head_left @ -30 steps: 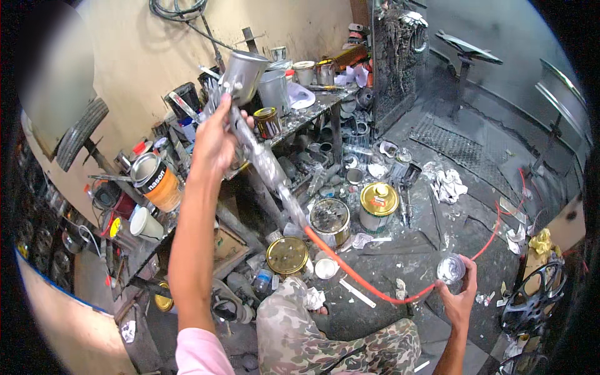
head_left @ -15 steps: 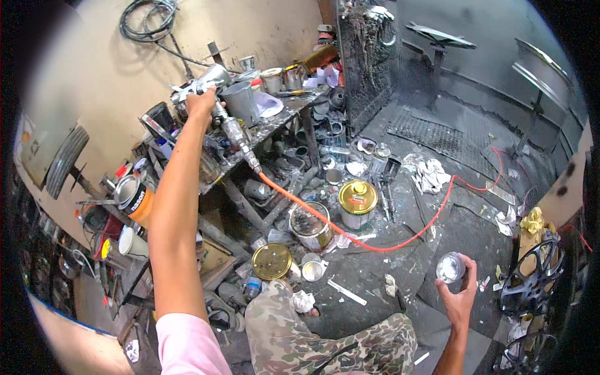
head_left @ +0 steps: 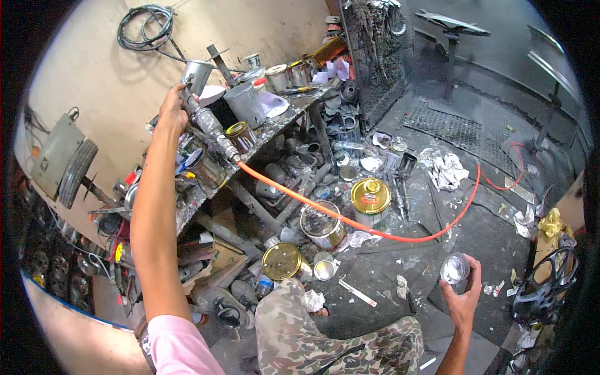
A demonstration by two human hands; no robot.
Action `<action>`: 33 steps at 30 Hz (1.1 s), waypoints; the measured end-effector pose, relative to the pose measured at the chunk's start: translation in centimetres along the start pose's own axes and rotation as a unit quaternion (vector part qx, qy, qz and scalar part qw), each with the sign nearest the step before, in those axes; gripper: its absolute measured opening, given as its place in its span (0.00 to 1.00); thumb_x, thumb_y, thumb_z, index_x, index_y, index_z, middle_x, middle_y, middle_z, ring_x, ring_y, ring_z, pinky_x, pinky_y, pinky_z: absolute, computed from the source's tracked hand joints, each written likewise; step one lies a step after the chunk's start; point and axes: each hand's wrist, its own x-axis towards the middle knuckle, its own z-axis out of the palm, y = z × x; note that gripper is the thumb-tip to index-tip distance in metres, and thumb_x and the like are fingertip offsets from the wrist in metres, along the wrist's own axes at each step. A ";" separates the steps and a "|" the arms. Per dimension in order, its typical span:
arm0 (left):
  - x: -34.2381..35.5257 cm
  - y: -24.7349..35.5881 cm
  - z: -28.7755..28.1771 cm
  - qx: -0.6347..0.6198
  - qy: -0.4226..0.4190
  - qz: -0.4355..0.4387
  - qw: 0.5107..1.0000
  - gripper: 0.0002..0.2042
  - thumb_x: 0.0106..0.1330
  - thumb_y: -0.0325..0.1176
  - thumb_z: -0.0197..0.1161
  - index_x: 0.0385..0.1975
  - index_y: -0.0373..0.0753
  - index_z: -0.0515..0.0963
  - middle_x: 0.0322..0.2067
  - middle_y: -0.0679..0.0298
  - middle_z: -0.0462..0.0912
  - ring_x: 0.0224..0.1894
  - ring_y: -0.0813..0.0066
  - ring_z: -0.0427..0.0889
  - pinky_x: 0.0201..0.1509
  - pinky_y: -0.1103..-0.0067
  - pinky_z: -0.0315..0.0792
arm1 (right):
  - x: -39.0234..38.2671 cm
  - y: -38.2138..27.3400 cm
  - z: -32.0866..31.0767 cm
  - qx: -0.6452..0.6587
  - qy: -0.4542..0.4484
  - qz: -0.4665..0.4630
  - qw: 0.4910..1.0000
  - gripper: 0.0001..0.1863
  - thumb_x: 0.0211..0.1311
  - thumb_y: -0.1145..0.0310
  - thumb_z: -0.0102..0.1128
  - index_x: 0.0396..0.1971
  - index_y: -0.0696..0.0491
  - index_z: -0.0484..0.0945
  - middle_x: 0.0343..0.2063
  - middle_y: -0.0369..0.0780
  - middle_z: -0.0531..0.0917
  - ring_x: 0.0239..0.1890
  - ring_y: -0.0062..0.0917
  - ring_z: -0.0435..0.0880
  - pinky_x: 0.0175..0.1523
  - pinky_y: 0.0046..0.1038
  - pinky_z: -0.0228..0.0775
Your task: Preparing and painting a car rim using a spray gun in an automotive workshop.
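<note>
Head view: left hand was wrapped round the spray gun, raised by the cluttered bench; couldn't tell if the trigger was pulled. Metal cup sat at the gun's top end, leaning slightly; fill not visible. Right hand had thumb and fingers closed round the clear plastic cup, out over the dark floor, well apart from the gun; something pale showed inside, couldn't tell what. Orange hose sagged from the gun's lower end past the gold-lidded can. My read: good handling called for a near-upright gun, a light squeeze so the plastic didn't buckle, hose slack free of that can, and clearance from the grey bucket.
</note>
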 end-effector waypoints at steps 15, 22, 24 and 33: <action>-4.3 -1.3 0.9 -0.003 -0.067 0.000 0.998 0.18 0.66 0.34 0.67 0.49 0.34 0.69 0.37 0.55 0.75 0.30 0.67 0.78 0.31 0.72 0.83 | -2.0 -0.6 -1.4 -0.006 0.014 0.008 1.000 0.38 0.40 0.75 0.74 0.57 0.57 0.73 0.52 0.40 0.77 0.57 0.30 0.76 0.67 0.32 0.64; -14.5 -4.2 3.4 -0.090 -0.142 -0.009 0.986 0.16 0.62 0.40 0.70 0.43 0.39 0.74 0.28 0.57 0.78 0.26 0.67 0.79 0.30 0.72 0.80 | -2.4 -2.0 -1.3 0.007 -0.015 -0.026 1.000 0.37 0.44 0.72 0.75 0.59 0.56 0.72 0.53 0.39 0.75 0.59 0.30 0.74 0.69 0.32 0.61; -18.7 -5.9 4.1 -0.116 -0.149 -0.042 0.981 0.17 0.65 0.42 0.67 0.45 0.38 0.74 0.27 0.57 0.77 0.27 0.66 0.79 0.31 0.70 0.79 | -2.4 -3.0 -1.2 0.003 -0.025 -0.051 0.998 0.38 0.44 0.71 0.76 0.59 0.56 0.71 0.53 0.38 0.75 0.59 0.29 0.74 0.69 0.32 0.61; -33.9 -15.1 4.4 -0.166 -0.164 -0.202 0.951 0.20 0.65 0.53 0.71 0.41 0.43 0.76 0.30 0.69 0.76 0.24 0.75 0.77 0.21 0.76 0.72 | -4.8 -6.0 -2.5 -0.045 0.000 -0.096 0.994 0.37 0.43 0.73 0.75 0.58 0.56 0.72 0.52 0.39 0.77 0.58 0.30 0.75 0.67 0.32 0.63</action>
